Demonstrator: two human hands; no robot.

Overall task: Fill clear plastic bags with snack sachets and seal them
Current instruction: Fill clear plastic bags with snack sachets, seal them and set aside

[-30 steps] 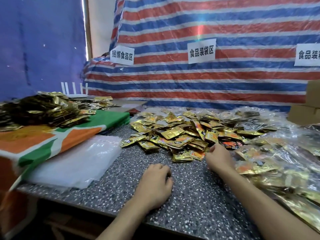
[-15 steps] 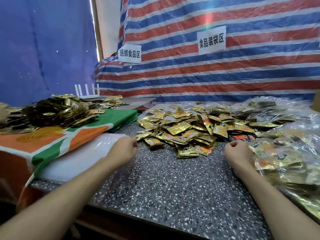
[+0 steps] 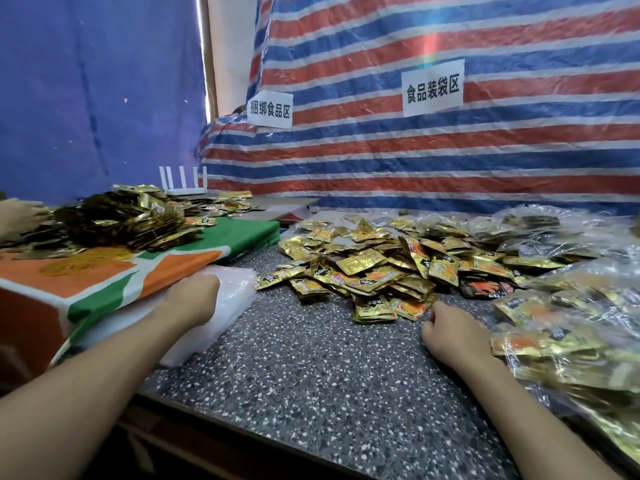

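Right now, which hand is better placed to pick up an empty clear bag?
Left, probably. The left hand lies on the stack of clear bags; the right hand rests by the sachet pile, apart from the bags.

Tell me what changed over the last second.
The left hand swung left from mid-table onto the stack of clear bags; whether it grips one is hidden. The right hand stayed, fingers curled, at the near edge of the sachet pile, which looks unchanged.
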